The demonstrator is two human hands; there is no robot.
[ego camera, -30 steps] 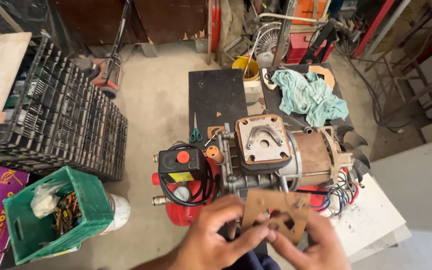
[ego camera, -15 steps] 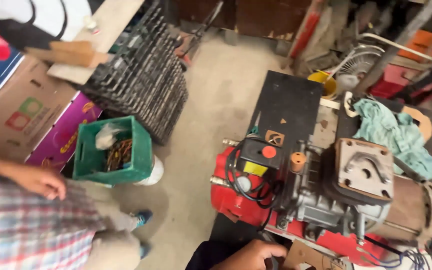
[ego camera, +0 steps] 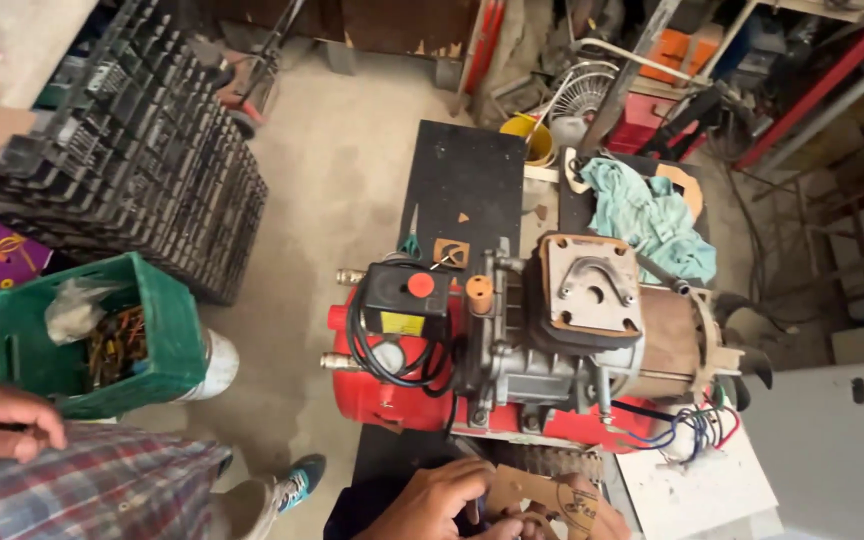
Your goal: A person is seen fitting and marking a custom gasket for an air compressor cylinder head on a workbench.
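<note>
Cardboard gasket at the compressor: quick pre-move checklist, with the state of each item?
1. Both hands on the cardboard gasket: ok; left hand and right hand hold it at the bottom edge of the head view.
2. Firm grip: cannot tell, fingers partly cut off by the frame.
3. Gasket whole: cannot tell, only part shows.
4. Pump head top plate uncovered: ok, its face lies open to view.
5. Loose wires away from the hands: ok, they hang right of the tank.
6. Other person's hand away from the red compressor: ok, it is at far left, beside the green crate.
</note>
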